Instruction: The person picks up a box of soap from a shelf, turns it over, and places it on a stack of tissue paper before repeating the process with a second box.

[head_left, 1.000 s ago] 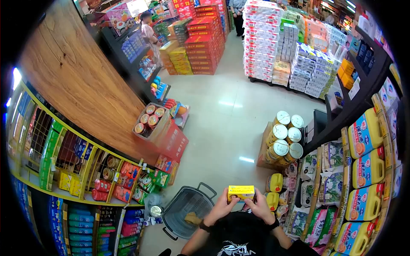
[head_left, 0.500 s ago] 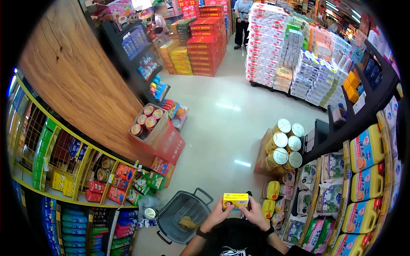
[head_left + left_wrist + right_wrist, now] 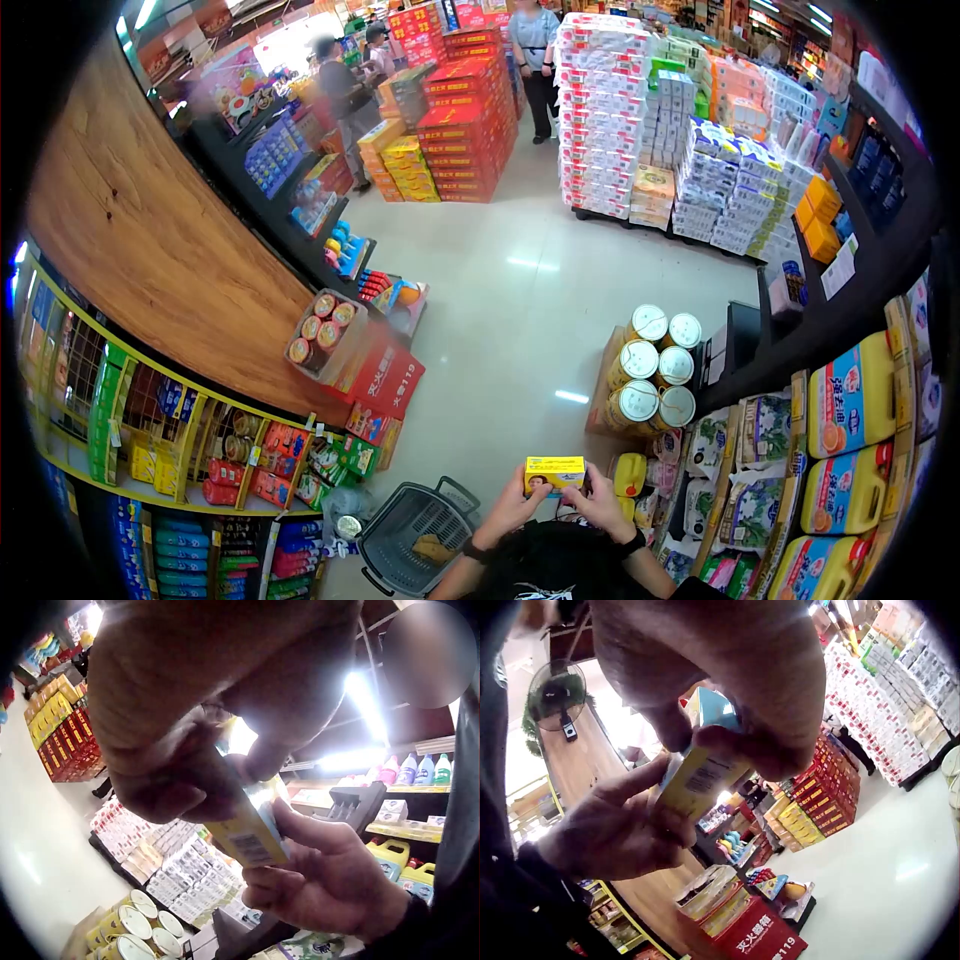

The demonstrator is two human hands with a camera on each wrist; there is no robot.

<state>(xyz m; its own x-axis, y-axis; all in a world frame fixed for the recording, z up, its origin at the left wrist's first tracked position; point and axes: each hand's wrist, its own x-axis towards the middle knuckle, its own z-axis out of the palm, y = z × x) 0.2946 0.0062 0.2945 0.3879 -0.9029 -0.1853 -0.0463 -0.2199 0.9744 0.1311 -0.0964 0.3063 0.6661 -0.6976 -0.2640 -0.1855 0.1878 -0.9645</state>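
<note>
A small yellow box point(image 3: 555, 466) is held in front of the body by both hands. My left hand point(image 3: 512, 507) grips its left end, and my right hand point(image 3: 603, 507) grips the right end, with both thumbs on the near face. From the left wrist, a printed barcode shows on the box point(image 3: 244, 834), with the fingers of the right hand point(image 3: 337, 877) bent around that end. A light blue face of the box point(image 3: 715, 709) is visible in the right wrist view, where the left hand point(image 3: 622, 832) pinches the far end.
A grey shopping basket point(image 3: 385, 545) with a brownish item point(image 3: 432, 548) inside stands on the floor at left. White-lidded buckets point(image 3: 638, 358) stand ahead at right. Shelves with yellow jugs point(image 3: 850, 395) line the right side. Stacked red cartons point(image 3: 460, 130) and people are farther off.
The head view has shifted, so the floor and shelves sit differently in it. Both hands keep their hold on the box. A person in dark clothes now shows by the cartons.
</note>
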